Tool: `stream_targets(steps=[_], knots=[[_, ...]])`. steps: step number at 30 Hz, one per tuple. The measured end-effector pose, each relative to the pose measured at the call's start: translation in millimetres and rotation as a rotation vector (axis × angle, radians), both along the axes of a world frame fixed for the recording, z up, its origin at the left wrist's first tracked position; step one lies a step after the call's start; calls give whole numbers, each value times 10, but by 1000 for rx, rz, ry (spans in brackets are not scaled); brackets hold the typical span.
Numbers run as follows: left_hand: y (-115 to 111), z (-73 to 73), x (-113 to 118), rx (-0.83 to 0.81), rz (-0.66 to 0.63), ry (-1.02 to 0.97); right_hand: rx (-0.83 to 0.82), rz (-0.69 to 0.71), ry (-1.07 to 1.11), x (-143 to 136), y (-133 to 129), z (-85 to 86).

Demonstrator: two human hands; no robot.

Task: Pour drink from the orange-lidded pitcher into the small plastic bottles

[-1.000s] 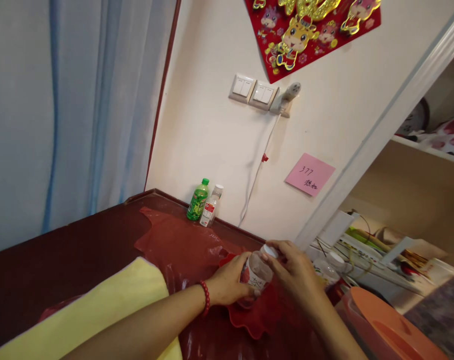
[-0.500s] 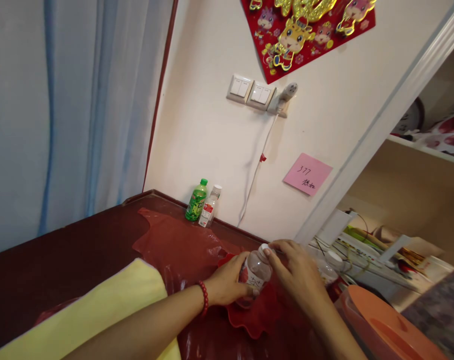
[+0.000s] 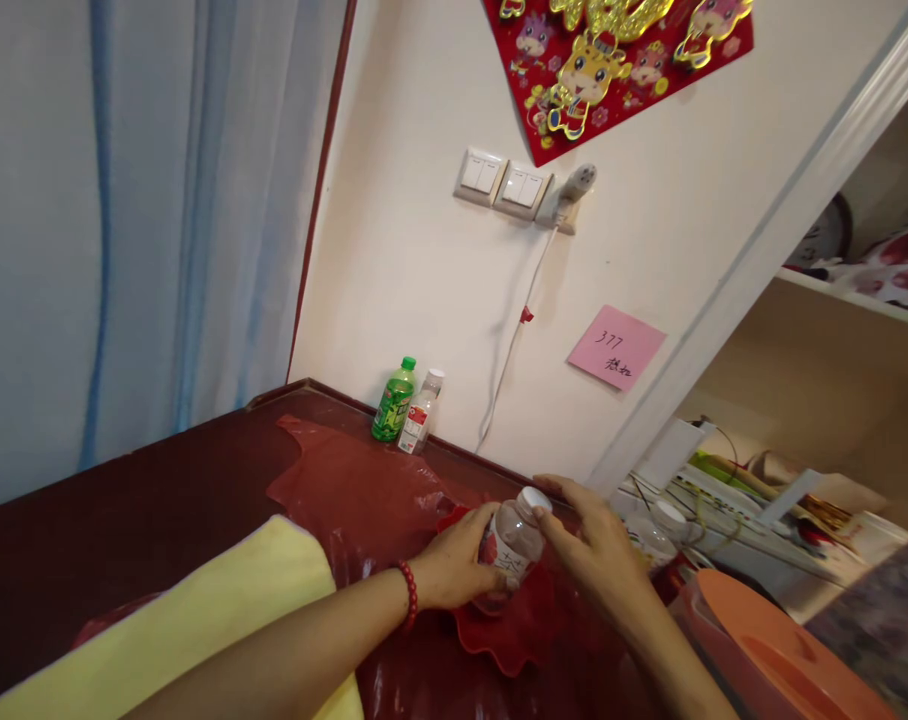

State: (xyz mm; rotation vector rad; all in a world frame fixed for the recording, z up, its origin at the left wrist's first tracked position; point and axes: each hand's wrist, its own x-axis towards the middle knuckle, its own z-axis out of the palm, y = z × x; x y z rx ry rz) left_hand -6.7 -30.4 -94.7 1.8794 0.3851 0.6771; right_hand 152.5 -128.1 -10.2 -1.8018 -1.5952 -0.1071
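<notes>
A clear plastic bottle with a white cap and a printed label leans slightly over a red wavy-edged dish. My left hand, with a red bead bracelet at the wrist, is wrapped round the bottle's body. On the cap's right side is my right hand, its fingers spread apart. Its thumb tip is at the cap's edge; whether it touches I cannot tell. The cap sits on the bottle's neck. Part of the label is hidden by my left fingers.
By the wall stand a green-capped bottle and a white-capped clear bottle. A yellow cloth lies at left on the dark red table. At right are an orange lid, another clear bottle and cluttered shelves.
The fingers of my right hand have spread and moved off the cap, so more of the cap shows. My left hand and the bottle have stayed in place.
</notes>
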Motion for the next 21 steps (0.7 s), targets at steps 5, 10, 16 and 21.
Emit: stream_targets(steps=[5,10,16,21], knots=[[-1,9,-8,-2,-14,-12,-7,-72,-32,19,26,-22],[-2,12,-5,12,0,-10,-5,-15,-26,6,7,-8],[0,3,0,-1,-7,-9,4,44,53,37,39,-70],[9,-6,1,-2,-16,-15,24,17,62,48,61,-95]])
